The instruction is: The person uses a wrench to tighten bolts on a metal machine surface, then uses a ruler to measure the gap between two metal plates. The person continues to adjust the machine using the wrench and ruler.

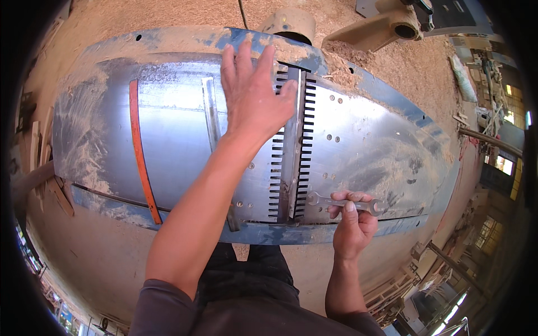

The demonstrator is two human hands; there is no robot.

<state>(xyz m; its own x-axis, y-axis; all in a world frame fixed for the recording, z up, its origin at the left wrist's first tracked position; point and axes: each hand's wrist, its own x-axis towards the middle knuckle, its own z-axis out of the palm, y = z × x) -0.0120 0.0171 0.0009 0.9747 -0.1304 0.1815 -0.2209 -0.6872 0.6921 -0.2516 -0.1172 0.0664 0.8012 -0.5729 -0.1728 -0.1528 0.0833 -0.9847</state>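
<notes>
My right hand (356, 227) is closed around a double-ended wrench (324, 199), held over the near right part of a woodworking jointer. One end of the wrench points left at the toothed edge of the slot. My left hand (252, 95) lies spread at the far end of the metal table (174, 134), its thumb beside the slot. Within the slot sits the cutter head (292, 134), with a long narrow metal strip (301, 95) along it. Left of that, a grey metal bar (210, 106) lies across the table, partly hidden by my left forearm.
An orange-red strip (134, 129) lies across the left table. Sawdust coats the blue machine frame (386, 98) and the floor beyond. Behind the far edge stand a round duct (288, 22) and a cast metal part (386, 25). Wood pieces (59, 196) lean at the left.
</notes>
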